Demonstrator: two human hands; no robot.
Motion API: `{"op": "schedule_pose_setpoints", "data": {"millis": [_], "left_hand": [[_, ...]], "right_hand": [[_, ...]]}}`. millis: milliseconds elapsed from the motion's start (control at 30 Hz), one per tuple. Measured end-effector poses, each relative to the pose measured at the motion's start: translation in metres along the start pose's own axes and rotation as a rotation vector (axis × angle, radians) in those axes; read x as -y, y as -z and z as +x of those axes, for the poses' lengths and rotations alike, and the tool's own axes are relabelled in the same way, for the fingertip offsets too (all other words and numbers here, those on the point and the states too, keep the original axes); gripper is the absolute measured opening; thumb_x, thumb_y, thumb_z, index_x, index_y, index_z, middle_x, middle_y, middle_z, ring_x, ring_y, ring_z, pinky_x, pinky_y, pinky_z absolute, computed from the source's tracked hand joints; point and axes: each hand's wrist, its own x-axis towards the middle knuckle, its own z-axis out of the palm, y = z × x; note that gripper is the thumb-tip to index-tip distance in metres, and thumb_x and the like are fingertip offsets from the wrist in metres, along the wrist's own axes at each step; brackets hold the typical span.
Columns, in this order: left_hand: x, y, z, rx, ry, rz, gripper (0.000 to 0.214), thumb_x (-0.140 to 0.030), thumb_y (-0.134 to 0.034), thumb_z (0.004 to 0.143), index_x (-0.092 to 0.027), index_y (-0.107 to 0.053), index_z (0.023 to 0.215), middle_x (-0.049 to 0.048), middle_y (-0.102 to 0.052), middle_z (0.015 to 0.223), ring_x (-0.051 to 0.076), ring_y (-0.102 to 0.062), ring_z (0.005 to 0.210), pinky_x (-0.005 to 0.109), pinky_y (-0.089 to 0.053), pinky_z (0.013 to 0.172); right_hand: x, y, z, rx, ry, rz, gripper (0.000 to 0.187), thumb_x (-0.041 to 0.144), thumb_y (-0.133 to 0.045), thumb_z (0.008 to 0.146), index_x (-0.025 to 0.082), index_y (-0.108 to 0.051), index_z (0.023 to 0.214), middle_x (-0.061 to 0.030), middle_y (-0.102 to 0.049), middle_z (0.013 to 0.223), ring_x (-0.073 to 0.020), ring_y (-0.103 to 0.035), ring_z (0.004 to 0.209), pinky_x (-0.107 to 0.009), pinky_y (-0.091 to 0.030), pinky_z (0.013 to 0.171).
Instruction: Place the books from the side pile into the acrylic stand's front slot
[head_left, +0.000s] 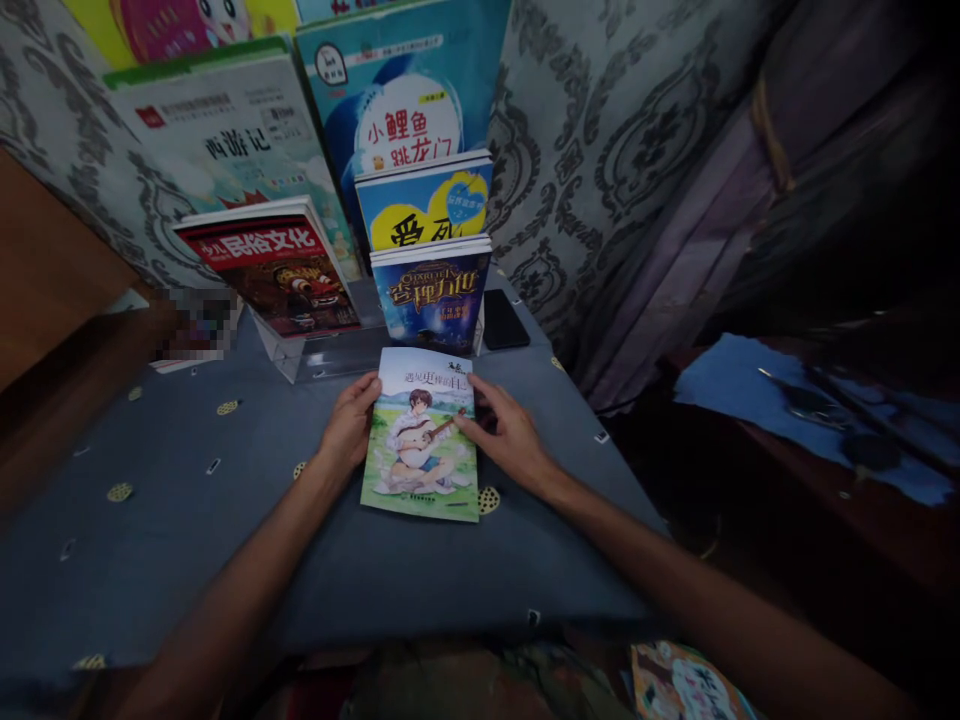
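Between my two hands is a thin paperback book (420,435), its cover showing a seated figure playing a guitar on grass. My left hand (351,415) grips its left edge, with the fingers partly behind it. On the right edge, my right hand (506,425) holds it with the thumb on the front cover. Just beyond it, a clear acrylic book stand (322,360) carries several upright books. A dark blue book (431,295) is in front on the right, with a yellow and blue book (427,210) behind it. A red book (281,270) leans on the left.
A black phone (505,318) lies right of the stand on the grey patterned tablecloth (225,520). Taller picture books (225,130) rise at the back against patterned wallpaper (622,120). Blue cloth (735,400) lies on a surface at right. Another book (686,685) shows below the table edge.
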Motion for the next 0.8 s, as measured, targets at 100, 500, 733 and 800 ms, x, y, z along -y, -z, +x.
{"op": "schedule_pose_setpoints", "data": {"millis": [100, 500, 733, 800], "left_hand": [[-0.002, -0.002, -0.002, -0.022, -0.061, -0.017, 0.042, -0.037, -0.086, 0.067, -0.017, -0.067, 0.098, 0.0043, -0.076, 0.086, 0.024, -0.074, 0.089, 0.033, -0.058, 0.079], [-0.039, -0.014, -0.023, -0.156, -0.498, 0.136, 0.044, -0.064, -0.073, 0.078, -0.021, -0.060, 0.077, -0.0035, -0.062, 0.068, 0.014, -0.060, 0.069, 0.022, -0.048, 0.061], [-0.018, 0.011, -0.019, -0.239, -0.549, 0.244, 0.053, -0.074, -0.067, 0.074, -0.022, -0.060, 0.071, -0.0003, -0.057, 0.062, 0.019, -0.057, 0.068, 0.027, -0.047, 0.059], [-0.001, 0.019, -0.020, -0.217, -0.444, 0.223, 0.051, -0.070, -0.076, 0.067, -0.022, -0.062, 0.080, 0.0002, -0.064, 0.070, 0.019, -0.062, 0.072, 0.028, -0.052, 0.065]], "right_hand": [[0.003, -0.003, 0.000, 0.031, -0.091, 0.340, 0.075, 0.047, -0.068, 0.084, 0.022, -0.040, 0.148, -0.0078, -0.070, 0.100, -0.0207, -0.068, 0.077, -0.034, -0.057, 0.060], [0.064, 0.009, 0.010, 0.223, 0.027, 0.588, 0.044, 0.049, -0.063, 0.091, 0.025, -0.056, 0.127, -0.0076, -0.072, 0.110, -0.0197, -0.069, 0.082, -0.027, -0.058, 0.054], [0.071, -0.007, 0.003, -0.005, 0.284, 0.199, 0.025, 0.043, -0.048, 0.099, 0.026, -0.053, 0.115, -0.0065, -0.069, 0.093, -0.0226, -0.066, 0.080, -0.038, -0.058, 0.071], [0.059, -0.018, -0.007, -0.066, 0.213, 0.185, 0.024, 0.045, -0.049, 0.098, 0.027, -0.051, 0.114, -0.0074, -0.068, 0.097, -0.0252, -0.068, 0.088, -0.040, -0.059, 0.076]]}}
